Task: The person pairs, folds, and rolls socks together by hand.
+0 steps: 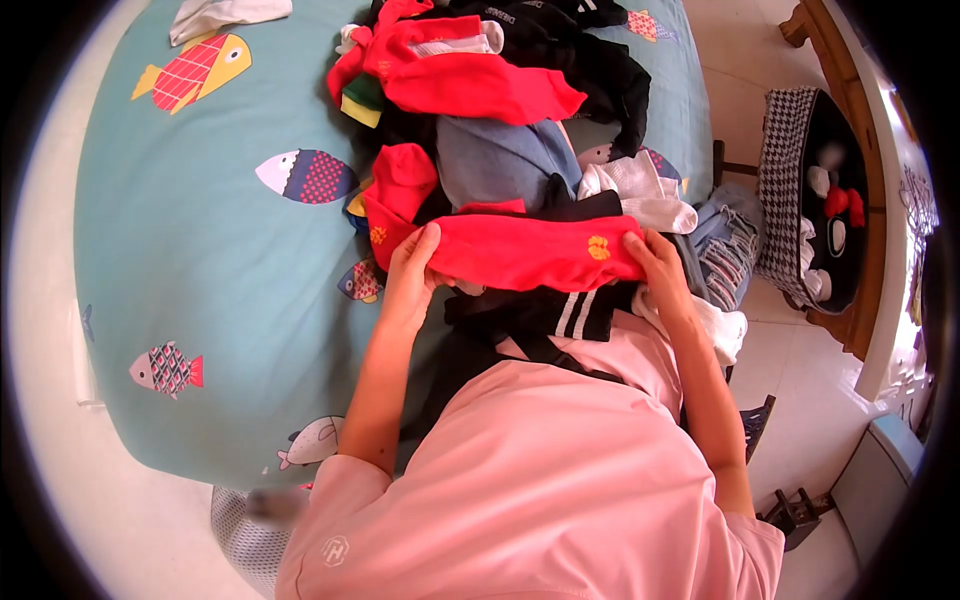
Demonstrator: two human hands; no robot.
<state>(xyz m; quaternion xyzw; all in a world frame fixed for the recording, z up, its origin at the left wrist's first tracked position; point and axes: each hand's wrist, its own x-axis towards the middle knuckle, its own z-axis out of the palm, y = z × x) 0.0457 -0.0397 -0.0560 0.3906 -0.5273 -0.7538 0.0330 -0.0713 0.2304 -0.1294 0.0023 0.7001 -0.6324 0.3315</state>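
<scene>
A red sock (530, 250) with a yellow mark is stretched sideways between my two hands. My left hand (415, 270) pinches its left end, fingers closed, and my right hand (655, 260) grips the right end near the yellow mark. Just behind it lie another red sock (400, 185), blue denim (505, 165) and white-grey socks (640, 190). More red socks (480, 85) rest on black clothing (615, 75) farther back. Black fabric with white stripes (580, 315) shows below the held sock.
The clothes lie on a teal fish-print bedspread (210, 260). To the right are ripped jeans (725, 250) and a houndstooth basket (785, 190) with small red and white items inside. A white cloth (230, 15) lies at the far left, and a mesh basket (245, 540) stands below.
</scene>
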